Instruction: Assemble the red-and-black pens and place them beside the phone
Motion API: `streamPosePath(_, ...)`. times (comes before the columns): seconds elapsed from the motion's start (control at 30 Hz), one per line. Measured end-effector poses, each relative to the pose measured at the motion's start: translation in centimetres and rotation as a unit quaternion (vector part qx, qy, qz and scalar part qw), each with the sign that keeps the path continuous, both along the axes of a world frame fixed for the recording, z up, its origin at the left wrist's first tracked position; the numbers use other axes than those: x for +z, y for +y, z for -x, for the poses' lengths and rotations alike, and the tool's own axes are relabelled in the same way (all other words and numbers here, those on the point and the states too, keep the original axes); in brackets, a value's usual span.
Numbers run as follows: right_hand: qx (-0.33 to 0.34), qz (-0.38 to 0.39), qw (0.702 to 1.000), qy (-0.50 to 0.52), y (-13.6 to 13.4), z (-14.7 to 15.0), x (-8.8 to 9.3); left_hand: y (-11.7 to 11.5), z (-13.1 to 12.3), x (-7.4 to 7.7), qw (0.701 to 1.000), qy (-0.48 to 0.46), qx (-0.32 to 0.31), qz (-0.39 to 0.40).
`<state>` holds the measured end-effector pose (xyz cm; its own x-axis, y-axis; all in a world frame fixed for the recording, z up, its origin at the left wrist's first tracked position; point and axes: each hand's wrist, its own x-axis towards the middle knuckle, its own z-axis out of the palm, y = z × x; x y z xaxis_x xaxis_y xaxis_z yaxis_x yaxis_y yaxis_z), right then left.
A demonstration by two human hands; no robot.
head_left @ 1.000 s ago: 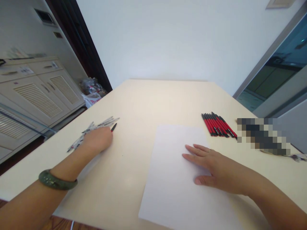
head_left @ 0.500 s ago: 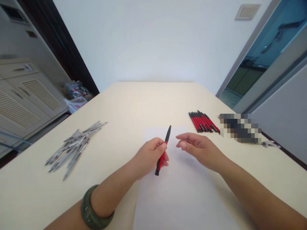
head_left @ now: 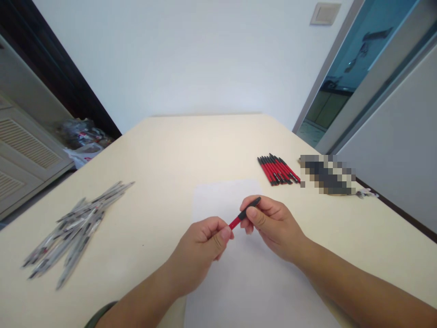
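Observation:
A red pen with a black grip and tip (head_left: 235, 222) is held between both hands above a white sheet of paper (head_left: 252, 291). My left hand (head_left: 208, 241) pinches its red barrel, and the lower end is hidden in the fingers. On the black part, my right hand (head_left: 269, 223) closes its thumb and fingers near the tip, which points up and to the right. A row of red and black pens (head_left: 278, 171) lies beyond my right hand. To the left, a loose pile of clear and grey pens (head_left: 77, 232) rests on the table.
The cream table (head_left: 191, 146) reaches back to a white wall. At its right edge lies a pixelated dark object (head_left: 327, 175) with a small attachment. Plastic bags (head_left: 85, 141) and a louvred cabinet (head_left: 27, 146) stand beyond the left edge.
My right hand has moved left and closed on the pen's black end. The pen has tilted over to the right. The whole view has shifted slightly.

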<state>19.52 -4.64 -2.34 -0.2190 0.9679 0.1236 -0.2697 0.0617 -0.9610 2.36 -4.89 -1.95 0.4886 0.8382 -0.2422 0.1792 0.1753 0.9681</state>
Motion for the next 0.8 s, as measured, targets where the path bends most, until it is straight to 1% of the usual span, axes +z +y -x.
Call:
streamPosePath(0.07,0.01,0.002,1.0,0.005,0.0,-0.2,0.0,-0.1,-0.1,0.1,0.998,-0.031,-0.019,0.047)
streamPosePath(0.13,0.021,0.011,1.0,0.003,0.1,-0.5,-0.3,0.0,-0.2,-0.1,0.997,-0.042,-0.025,0.064)
streamPosePath(0.27,0.036,0.036,0.999,0.007,0.4,-0.9,-0.8,0.2,-0.2,-0.8,0.999,-0.041,-0.002,0.034)
streamPosePath(0.33,0.031,0.043,0.999,0.008,0.4,-0.9,-0.8,0.3,0.0,-0.9,0.999,-0.031,0.008,0.02)
streamPosePath(0.5,-0.005,0.023,1.0,-0.017,0.1,-0.9,-0.6,0.1,0.1,-0.5,0.998,0.049,0.013,-0.028)
streamPosePath(0.57,-0.014,0.006,1.0,-0.023,0.0,-0.9,-0.5,0.0,0.1,-0.3,0.997,0.066,0.005,-0.025)
streamPosePath(0.63,-0.017,0.001,1.0,-0.021,0.0,-0.8,-0.5,-0.1,0.0,-0.3,0.998,0.06,-0.007,-0.013)
streamPosePath(0.7,-0.018,0.01,1.0,-0.017,0.0,-0.8,-0.5,-0.1,-0.1,-0.4,1.0,0.029,-0.009,-0.007)
streamPosePath(0.8,-0.021,0.023,0.999,-0.012,0.2,-0.7,-0.6,-0.1,-0.1,-0.6,1.0,0.0,0.017,-0.01)
